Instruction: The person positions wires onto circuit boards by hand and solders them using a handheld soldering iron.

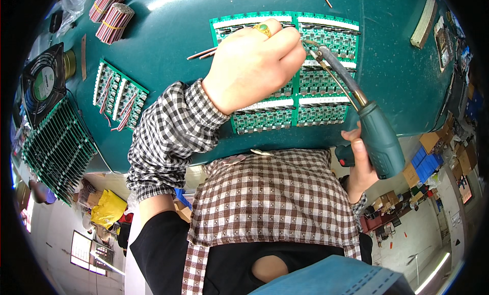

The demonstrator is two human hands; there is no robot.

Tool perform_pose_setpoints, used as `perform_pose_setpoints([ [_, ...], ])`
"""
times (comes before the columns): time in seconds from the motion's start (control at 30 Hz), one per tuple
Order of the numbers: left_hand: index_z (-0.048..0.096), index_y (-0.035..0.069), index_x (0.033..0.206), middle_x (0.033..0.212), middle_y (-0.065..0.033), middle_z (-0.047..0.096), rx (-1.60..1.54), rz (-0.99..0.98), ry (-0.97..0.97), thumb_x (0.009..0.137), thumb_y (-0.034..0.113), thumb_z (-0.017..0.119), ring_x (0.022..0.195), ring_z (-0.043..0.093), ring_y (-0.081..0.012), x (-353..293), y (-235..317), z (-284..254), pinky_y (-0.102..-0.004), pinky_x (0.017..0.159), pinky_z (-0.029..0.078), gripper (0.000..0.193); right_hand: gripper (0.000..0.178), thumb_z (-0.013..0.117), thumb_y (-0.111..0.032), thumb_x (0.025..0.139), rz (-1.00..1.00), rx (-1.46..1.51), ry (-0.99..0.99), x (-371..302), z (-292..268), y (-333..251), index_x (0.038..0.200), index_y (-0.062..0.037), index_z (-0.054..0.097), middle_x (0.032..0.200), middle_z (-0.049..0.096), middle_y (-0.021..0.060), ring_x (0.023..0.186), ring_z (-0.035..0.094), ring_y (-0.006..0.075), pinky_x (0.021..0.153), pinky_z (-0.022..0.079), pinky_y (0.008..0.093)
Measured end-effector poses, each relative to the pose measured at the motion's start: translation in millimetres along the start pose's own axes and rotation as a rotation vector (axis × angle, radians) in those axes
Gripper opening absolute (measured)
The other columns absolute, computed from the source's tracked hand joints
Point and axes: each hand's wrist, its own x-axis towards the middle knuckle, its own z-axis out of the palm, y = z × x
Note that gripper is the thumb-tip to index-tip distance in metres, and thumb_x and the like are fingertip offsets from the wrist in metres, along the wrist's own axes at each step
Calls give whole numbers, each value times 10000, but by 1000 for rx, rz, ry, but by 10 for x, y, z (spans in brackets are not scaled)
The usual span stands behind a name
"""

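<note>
A worker's left hand (257, 65) and a green soldering gun (384, 142) meet over a panel of circuit boards (323, 114) lying flat on the green workbench (173, 30). The gun's metal nose (340, 72) stands just beside the curled fingers: one slip of the right wrist could burn skin or scorch neighbouring parts, and a loosened pinch could let a wire stray. The left forearm, in a checked sleeve (170, 124), reaches in from the lower left, its fist apparently closed around red-and-white wires (204, 52), fingertips hidden. The right hand (361, 165), near the bench's edge, wraps the gun's grip.
</note>
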Motion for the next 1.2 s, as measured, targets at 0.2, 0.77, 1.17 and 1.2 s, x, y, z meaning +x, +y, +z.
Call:
perform_pose_setpoints([
  [0.2,665,106,959,823,8,525,-1,1,-2,690,92,660,713,562,-132,8,-1,-5,-261,545,473,269,366,652,-67,852,-13,-34,3,8,-23,14,1150,127,569,847,641,162,748,648,238,698,599,416],
  [0.77,673,98,966,835,5,540,-16,0,-2,683,84,663,715,567,-139,-21,2,-11,-263,553,476,283,339,645,-56,846,31,29,52,-22,45,-40,1136,109,587,878,675,161,764,688,267,723,581,388],
  [1.17,672,51,982,846,-39,590,-100,65,54,648,16,684,751,590,-206,87,-21,-15,-304,633,512,336,365,627,-149,899,-36,110,168,125,-265,-11,1158,101,567,906,659,166,780,684,278,700,599,401],
  [1.2,671,36,991,856,-51,602,-124,36,15,645,6,693,756,593,-222,105,-2,-56,-318,651,514,348,332,627,-115,893,-9,189,324,195,-325,-16,1137,103,572,887,661,162,774,684,272,690,601,392],
])
